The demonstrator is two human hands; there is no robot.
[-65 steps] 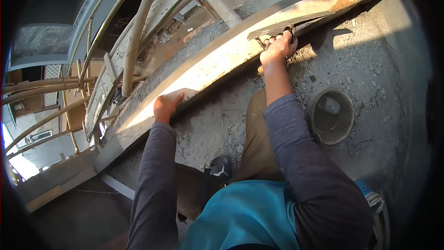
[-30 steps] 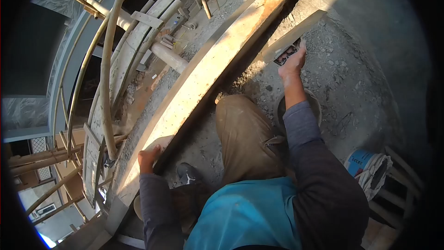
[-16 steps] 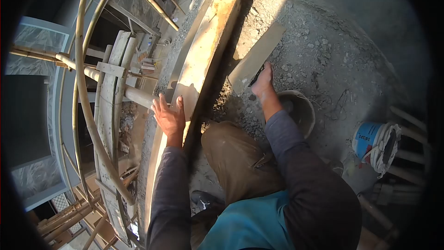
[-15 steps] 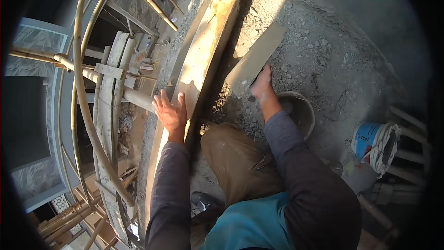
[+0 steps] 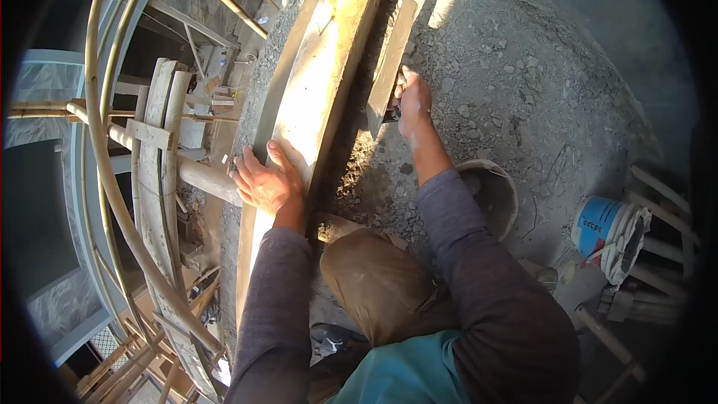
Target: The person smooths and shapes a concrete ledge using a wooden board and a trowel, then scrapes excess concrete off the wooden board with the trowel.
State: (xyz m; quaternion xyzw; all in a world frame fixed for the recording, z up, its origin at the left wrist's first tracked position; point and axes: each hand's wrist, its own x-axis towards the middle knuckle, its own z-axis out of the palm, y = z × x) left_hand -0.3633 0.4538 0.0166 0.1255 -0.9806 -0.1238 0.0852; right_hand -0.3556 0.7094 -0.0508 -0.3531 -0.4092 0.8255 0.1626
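Grey-brown flat-bladed float (image 5: 390,68) beside a pale, rectangular beam (image 5: 318,68), long axis pointing away from the person, slightly rightward. Right hand (image 5: 415,105): fingers clamped on the float's dark, mostly hidden handle (image 5: 391,115); left hand (image 5: 271,186): fingers apart, on the beam.

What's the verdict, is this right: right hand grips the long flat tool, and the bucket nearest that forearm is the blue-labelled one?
Wrong bucket. In the head view, the plain bucket is nearest the right forearm; the blue-labelled bucket is farther off to the right. The right hand does grip the long flat tool.
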